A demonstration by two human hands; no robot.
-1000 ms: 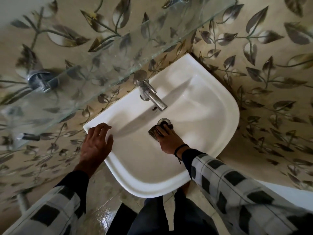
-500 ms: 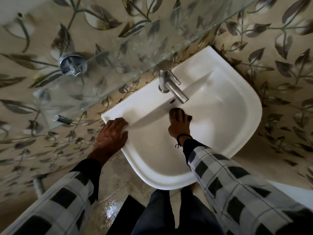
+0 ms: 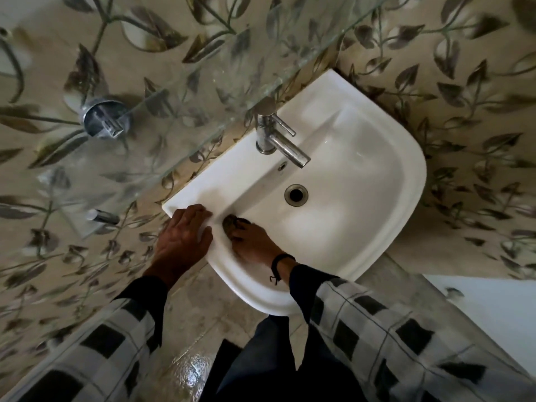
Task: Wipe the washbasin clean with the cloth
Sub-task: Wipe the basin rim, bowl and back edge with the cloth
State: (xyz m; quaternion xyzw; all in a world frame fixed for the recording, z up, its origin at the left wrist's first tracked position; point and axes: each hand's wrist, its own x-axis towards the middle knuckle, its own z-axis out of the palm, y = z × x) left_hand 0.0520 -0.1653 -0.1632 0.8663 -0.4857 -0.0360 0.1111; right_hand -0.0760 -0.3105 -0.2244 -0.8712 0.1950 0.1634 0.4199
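Note:
A white washbasin (image 3: pixel 377 158) hangs on the leaf-patterned wall, its drain (image 3: pixel 296 194) uncovered. My right hand (image 3: pixel 252 242) is inside the bowl at its left side, pressing a small dark cloth (image 3: pixel 230 222) against the inner wall; only the cloth's tip shows beyond my fingers. My left hand (image 3: pixel 182 236) rests flat on the basin's left rim, with the thumb lying at the rim's inner edge. The two hands lie close together, with the rim's edge between them.
A chrome tap (image 3: pixel 278 140) stands at the back of the basin, spout over the bowl. A glass shelf (image 3: pixel 179 91) on chrome brackets juts out above the basin's left side. The tiled floor (image 3: pixel 188 369) below looks wet. A white surface (image 3: pixel 487 309) lies at right.
My right hand has carried the cloth from over the drain to the bowl's left side, uncovering the drain. My left hand stays on the rim. The camera view has shifted.

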